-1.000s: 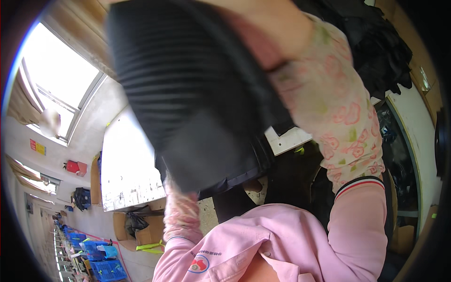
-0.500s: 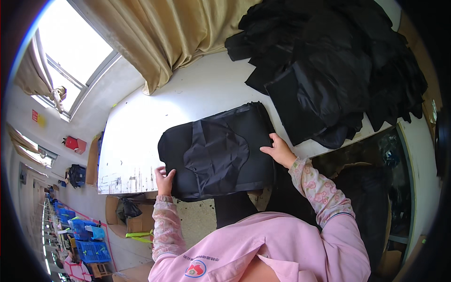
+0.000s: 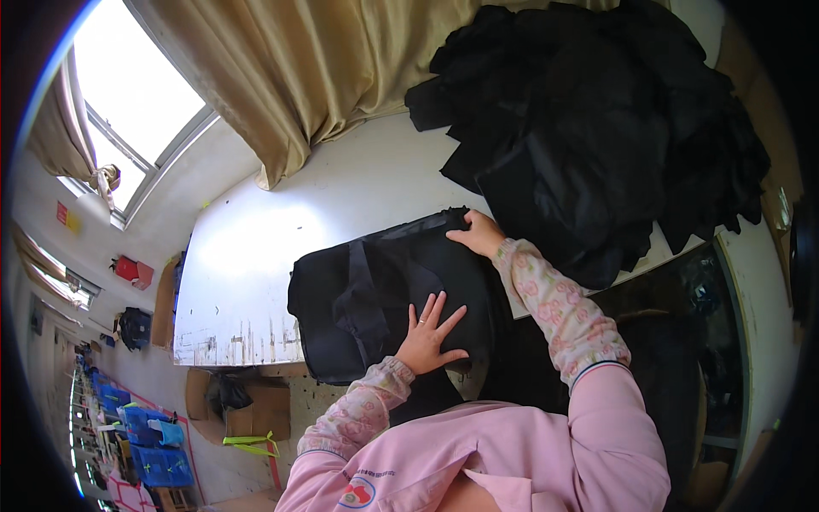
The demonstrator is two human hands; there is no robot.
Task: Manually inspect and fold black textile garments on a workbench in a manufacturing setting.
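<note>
Lying mid-frame, the black stack (image 3: 388, 290) seems squared; the upper-right heap (image 3: 589, 128) lies loose. The left hand (image 3: 429, 343) rests, fingers spread, on the stack; whether the right hand (image 3: 485, 235) pinches its corner is unclear.

L hand (image 3: 429, 339), R hand (image 3: 480, 235), on blk fabric (image 3: 324, 303)

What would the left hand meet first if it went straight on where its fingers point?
Probably the right hand, at the far corner of the black cloth, though the depth is unclear.
</note>
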